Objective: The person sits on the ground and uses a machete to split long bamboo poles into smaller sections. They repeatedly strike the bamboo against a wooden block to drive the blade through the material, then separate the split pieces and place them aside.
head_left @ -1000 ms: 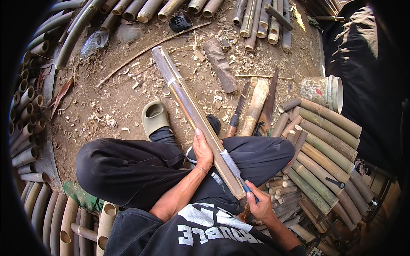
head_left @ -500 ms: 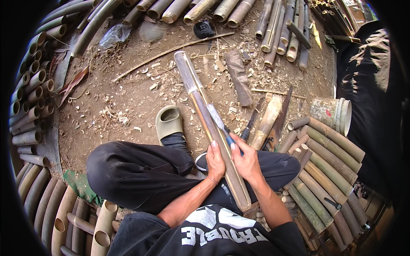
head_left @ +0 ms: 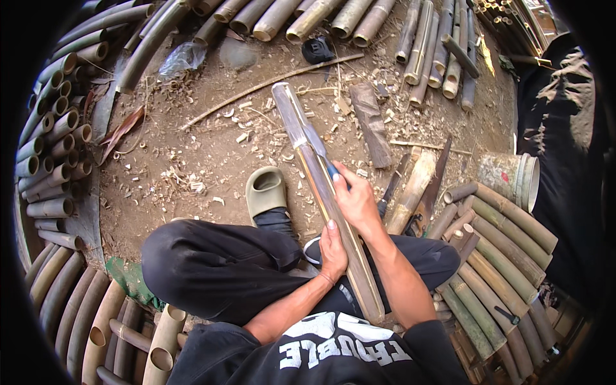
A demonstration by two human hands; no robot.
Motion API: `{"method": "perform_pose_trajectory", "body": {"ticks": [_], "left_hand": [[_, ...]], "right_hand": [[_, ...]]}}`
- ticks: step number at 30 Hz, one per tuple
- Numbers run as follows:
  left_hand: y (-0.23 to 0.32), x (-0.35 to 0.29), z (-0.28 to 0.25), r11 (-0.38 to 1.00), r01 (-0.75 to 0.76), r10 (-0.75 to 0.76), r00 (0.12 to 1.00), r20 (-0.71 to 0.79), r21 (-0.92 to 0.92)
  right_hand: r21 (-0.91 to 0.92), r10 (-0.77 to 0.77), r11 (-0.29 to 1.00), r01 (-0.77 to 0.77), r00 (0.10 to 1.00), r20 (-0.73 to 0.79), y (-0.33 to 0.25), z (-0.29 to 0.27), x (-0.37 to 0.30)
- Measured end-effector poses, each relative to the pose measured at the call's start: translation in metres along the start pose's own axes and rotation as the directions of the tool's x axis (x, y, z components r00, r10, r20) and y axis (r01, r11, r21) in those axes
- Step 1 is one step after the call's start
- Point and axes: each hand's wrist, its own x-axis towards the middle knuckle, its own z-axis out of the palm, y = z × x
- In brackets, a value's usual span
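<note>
A long bamboo pole (head_left: 323,196) with a split or groove along its length slants across my lap, its lower end near my shirt. My left hand (head_left: 333,252) is closed round its lower half. In my right hand (head_left: 357,200) is a knife with a blue handle (head_left: 333,171). Its blade (head_left: 314,140) lies along the pole's right side, close to the pale, scraped upper stretch. How deep the edge sits in the bamboo, I cannot tell.
Beside my right knee lie a dark-handled blade (head_left: 393,183), a pale bamboo piece (head_left: 412,189) and a saw (head_left: 434,186). A dirty white bucket (head_left: 510,176) lies tipped over behind a bamboo rack (head_left: 494,256). Cut bamboo (head_left: 54,144) is stacked at left. Shavings litter the dirt floor.
My right hand and the knife have slid up the pole, away from my body. The left hand still grips the lower half. The whole view has shifted slightly.
</note>
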Motion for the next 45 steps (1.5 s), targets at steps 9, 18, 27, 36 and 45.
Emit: {"method": "perform_pose_trajectory", "body": {"ticks": [9, 18, 27, 36, 45], "left_hand": [[-0.011, 0.006, -0.002, 0.996, -0.067, 0.068, 0.998, 0.006, -0.052], [0.004, 0.004, 0.002, 0.996, -0.086, 0.088, 0.994, -0.058, 0.030], [-0.018, 0.005, 0.003, 0.975, -0.158, 0.173, 0.981, -0.087, 0.156], [0.015, 0.003, -0.009, 0.828, 0.317, -0.215, 0.941, 0.260, -0.463], [0.007, 0.001, -0.002, 0.867, 0.322, -0.271, 0.945, 0.181, -0.380]], "right_hand": [[0.016, 0.052, 0.998, -0.053, 0.997, 0.051, 0.007, -0.008, -0.025], [0.042, -0.003, 0.999, 0.003, 1.000, -0.013, -0.001, 0.028, 0.045], [0.129, 0.048, 0.990, -0.053, 0.998, 0.039, -0.023, 0.049, 0.131], [0.267, 0.088, 0.957, -0.115, 0.990, 0.112, -0.018, -0.089, -0.072], [-0.268, -0.073, 0.957, 0.108, 0.988, 0.137, 0.012, -0.115, -0.239]]}}
